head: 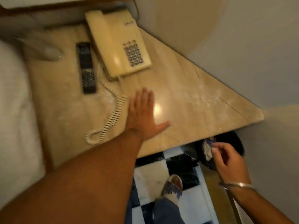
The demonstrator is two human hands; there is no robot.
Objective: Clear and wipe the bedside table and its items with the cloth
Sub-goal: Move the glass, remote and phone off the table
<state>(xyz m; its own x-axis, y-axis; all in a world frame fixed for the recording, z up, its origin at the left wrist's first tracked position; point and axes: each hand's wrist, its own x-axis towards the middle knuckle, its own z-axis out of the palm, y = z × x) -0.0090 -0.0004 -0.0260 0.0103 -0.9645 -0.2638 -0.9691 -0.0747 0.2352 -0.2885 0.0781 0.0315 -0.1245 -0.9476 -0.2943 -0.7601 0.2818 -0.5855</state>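
Observation:
The beige marble bedside table (202,101) carries a cream telephone (116,44) with its coiled cord (111,117) trailing toward the front edge. A black remote control (86,68) lies left of the telephone. My left hand (144,115) rests flat on the tabletop, fingers apart, beside the cord. My right hand (226,160) hangs below the table's front right edge, above a dark bin (237,143), with its fingertips pinching a small crumpled white and purple wrapper (208,149). No cloth is visible.
White bedding (14,110) lies to the left of the table. A blurred grey object (40,47) sits at the table's back left. Grey walls close the right side. A black and white checkered floor (153,173) and my shoe (173,186) are below.

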